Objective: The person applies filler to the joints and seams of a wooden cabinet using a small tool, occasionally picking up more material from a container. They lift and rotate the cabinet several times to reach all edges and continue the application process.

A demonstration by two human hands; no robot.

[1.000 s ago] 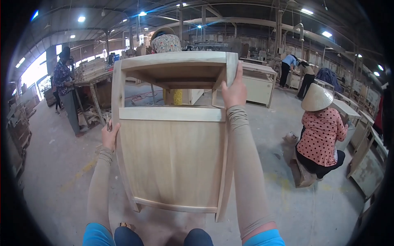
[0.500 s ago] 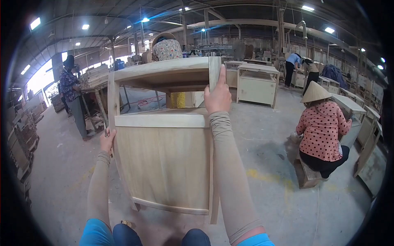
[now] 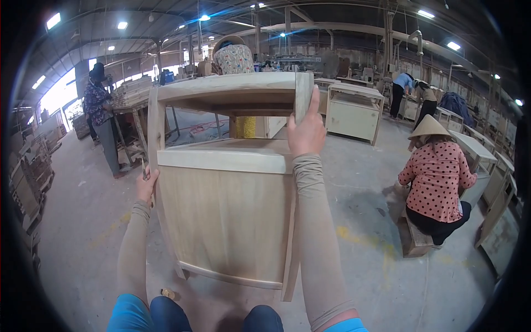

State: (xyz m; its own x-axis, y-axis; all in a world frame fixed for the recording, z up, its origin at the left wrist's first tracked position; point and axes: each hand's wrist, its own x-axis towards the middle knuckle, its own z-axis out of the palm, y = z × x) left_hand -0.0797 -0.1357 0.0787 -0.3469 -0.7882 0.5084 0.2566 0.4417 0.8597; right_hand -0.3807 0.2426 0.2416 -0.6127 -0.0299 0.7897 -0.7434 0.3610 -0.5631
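A pale, unfinished wooden cabinet (image 3: 227, 216) stands before me, its upper compartment open and its lower part covered by a panel. My right hand (image 3: 307, 133) is closed around the upper right post (image 3: 303, 95), with the index finger pointing up along it. Lower down, on the left side, my left hand (image 3: 146, 187) grips the left leg of the cabinet. A thin pencil-like stick (image 3: 144, 169) pokes up from between the fingers of that hand. The far sides of both posts, and some fingertips, are hidden.
On the right, a person in a dotted shirt (image 3: 437, 180) sits on a low wooden stool (image 3: 415, 238) beside several cabinets. Another cabinet (image 3: 352, 119) stands behind. At left, a person (image 3: 98, 119) stands by a loaded workbench (image 3: 130, 105). Stacked wood pieces (image 3: 27, 182) line the left edge.
The view has turned slightly left, so the surroundings sit a little further right. The cabinet has shifted slightly with my right hand. Both hands keep their grip.
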